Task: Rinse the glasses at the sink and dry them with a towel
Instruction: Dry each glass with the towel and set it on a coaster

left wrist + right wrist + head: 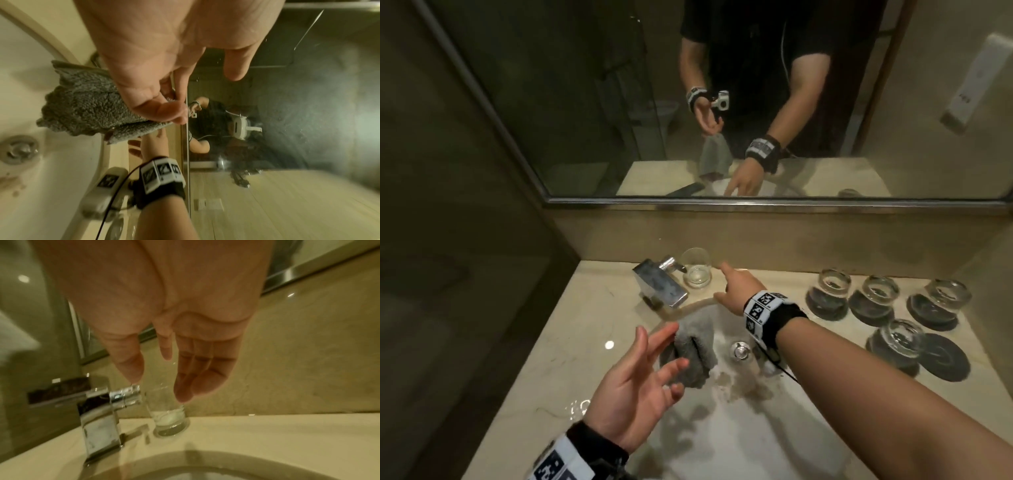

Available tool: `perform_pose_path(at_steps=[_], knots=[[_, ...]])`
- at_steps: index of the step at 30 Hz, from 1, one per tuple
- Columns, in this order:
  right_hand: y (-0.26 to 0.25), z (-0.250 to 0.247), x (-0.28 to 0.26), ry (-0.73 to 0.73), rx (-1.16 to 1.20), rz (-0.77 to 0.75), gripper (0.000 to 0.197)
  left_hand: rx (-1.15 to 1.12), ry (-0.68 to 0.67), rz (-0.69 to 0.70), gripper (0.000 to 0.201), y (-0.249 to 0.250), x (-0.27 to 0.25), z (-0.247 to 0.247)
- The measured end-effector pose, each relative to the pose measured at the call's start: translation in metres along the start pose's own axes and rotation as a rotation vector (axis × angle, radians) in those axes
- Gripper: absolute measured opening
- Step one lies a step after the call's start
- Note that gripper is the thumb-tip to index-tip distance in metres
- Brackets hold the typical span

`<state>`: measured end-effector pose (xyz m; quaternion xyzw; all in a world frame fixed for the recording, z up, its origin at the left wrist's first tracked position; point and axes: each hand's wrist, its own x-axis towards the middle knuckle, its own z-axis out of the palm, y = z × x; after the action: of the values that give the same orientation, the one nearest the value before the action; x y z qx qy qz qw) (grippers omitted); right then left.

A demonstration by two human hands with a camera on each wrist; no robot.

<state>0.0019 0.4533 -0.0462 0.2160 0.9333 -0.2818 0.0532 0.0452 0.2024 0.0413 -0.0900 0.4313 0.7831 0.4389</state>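
Over the sink [739, 428], left fingers [641, 346] hold towel [693, 346], right fingers [205, 379] outstretched, near glass [170, 418] in wrist view.

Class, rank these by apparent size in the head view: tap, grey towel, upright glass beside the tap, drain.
1. grey towel
2. tap
3. upright glass
4. drain
Tap and glass stand farthest from the camera, so both may look undersized.

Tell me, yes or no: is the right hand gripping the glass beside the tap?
No, the right hand reaches toward the glass with straight fingers, none curled round it.
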Motion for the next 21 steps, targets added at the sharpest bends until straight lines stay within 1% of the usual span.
perform_pose_path(at_steps=[3, 5, 8, 11, 15, 18, 21], knots=[[-0.017, 0.023, 0.036, -0.028, -0.049, -0.029, 0.064, -0.051, 0.07, 0.005, 0.061, 0.004, -0.011, -0.024], [-0.021, 0.038, 0.056, -0.037, -0.077, -0.016, 0.056, -0.087, 0.107, 0.025, 0.061, 0.005, -0.018, -0.038], [-0.021, 0.051, 0.076, -0.032, -0.118, 0.048, 0.045, -0.12, 0.158, 0.042, 0.062, 0.006, -0.028, -0.052], [-0.025, 0.05, 0.082, 0.057, -0.113, 0.06, 0.03, -0.127, 0.179, 0.052, 0.062, 0.011, -0.035, -0.061], [-0.021, 0.043, 0.057, 0.219, 0.061, 0.076, 0.018, -0.087, 0.182, 0.074, 0.062, 0.016, -0.038, -0.065], [-0.013, 0.031, 0.02, 0.332, 0.19, 0.081, 0.013, -0.072, 0.171, 0.09, 0.063, 0.018, -0.036, -0.063], [-0.009, 0.011, -0.025, 0.393, 0.283, 0.031, 0.011, -0.043, 0.138, 0.084, 0.063, 0.019, -0.033, -0.057]])
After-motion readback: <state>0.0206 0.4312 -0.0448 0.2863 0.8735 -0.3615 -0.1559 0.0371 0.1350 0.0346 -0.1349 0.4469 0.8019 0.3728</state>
